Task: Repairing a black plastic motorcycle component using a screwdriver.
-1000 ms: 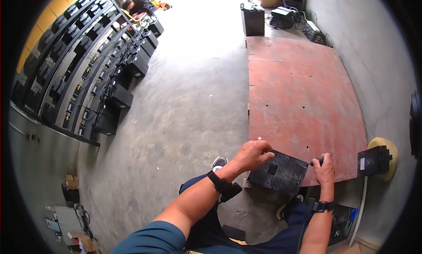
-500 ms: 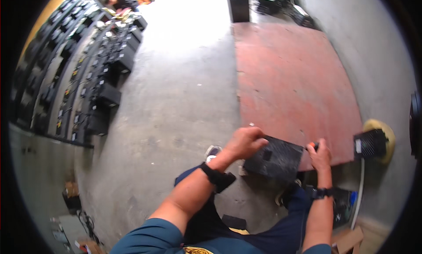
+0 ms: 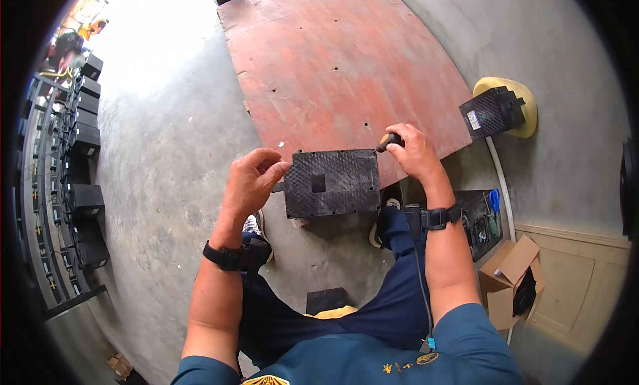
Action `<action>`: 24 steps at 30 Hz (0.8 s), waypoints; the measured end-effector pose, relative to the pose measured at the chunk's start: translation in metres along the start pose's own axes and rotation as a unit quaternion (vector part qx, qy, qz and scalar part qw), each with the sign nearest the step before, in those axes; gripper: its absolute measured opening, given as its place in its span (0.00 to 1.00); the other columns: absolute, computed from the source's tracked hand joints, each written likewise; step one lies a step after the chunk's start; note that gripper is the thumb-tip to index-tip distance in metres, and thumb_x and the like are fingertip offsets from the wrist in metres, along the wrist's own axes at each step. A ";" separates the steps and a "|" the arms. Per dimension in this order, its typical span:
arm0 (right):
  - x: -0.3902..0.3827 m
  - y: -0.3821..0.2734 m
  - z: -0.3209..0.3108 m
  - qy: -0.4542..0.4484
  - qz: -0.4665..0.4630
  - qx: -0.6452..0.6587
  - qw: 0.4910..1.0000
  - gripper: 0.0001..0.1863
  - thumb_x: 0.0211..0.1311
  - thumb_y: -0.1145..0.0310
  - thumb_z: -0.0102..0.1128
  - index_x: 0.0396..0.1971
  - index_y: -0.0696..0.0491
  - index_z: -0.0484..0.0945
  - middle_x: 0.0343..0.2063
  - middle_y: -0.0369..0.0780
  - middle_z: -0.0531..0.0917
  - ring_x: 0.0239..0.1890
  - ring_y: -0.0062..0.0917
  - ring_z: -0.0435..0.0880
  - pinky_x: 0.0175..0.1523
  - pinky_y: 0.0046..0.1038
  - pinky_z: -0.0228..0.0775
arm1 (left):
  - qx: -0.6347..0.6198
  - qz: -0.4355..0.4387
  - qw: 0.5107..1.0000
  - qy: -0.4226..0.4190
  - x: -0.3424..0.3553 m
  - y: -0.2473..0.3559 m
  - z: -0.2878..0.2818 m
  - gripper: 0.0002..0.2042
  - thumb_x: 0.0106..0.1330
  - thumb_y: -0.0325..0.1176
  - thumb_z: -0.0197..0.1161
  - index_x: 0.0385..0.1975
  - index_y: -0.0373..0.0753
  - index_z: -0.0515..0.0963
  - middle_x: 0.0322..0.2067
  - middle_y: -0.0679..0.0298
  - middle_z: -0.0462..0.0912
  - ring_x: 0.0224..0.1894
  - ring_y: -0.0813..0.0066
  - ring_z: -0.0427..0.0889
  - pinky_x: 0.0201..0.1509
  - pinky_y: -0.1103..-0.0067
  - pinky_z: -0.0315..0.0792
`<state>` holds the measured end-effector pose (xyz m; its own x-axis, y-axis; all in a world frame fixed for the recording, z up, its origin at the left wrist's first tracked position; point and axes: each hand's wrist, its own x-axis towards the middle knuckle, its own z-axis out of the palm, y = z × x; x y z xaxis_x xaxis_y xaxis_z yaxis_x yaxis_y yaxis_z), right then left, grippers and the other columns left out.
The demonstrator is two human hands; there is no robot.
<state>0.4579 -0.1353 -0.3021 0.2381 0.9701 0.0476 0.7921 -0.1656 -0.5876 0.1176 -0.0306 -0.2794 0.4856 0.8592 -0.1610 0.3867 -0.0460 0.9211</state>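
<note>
A flat black box (image 3: 336,185) with a textured top and a small dark square on it rests at the near end of the reddish board, between my legs. My left hand (image 3: 249,182) is at its upper left corner, thumb and fingers drawn together. Whether they grip the edge or something tiny, I cannot make out. In my right hand (image 3: 416,152) is a short screwdriver (image 3: 389,142) with a black and orange handle. Its shaft points toward the box's upper right corner; the tip is too small to see clearly.
Another black box (image 3: 492,112) sits on a yellow stool (image 3: 526,109) by the wall. A tool tray (image 3: 482,218) and an open carton (image 3: 502,272) lie to my right. Black units line a rack (image 3: 83,198) at the left. Another person is at the far left.
My view has swung right, so the box now appears lower and nearer the middle. My left hand has shifted from the box's top to its left corner. The right hand still holds the screwdriver.
</note>
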 end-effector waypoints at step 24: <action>0.006 -0.011 -0.001 0.014 0.092 -0.065 0.994 0.18 0.57 0.59 0.67 0.44 0.54 0.81 0.42 0.48 0.84 0.47 0.47 0.83 0.51 0.43 0.74 | 0.011 0.034 0.996 0.085 0.008 0.000 -0.014 0.09 0.65 0.30 0.71 0.36 0.31 0.82 0.26 0.68 0.83 0.30 0.85 0.79 0.34 0.82 0.74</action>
<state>0.4511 -0.1283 -0.2944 0.4001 0.9161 -0.0273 0.7986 -0.3631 -0.4801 0.1108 -0.0170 -0.2754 0.3717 0.9277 -0.0349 0.3758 -0.1160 0.9194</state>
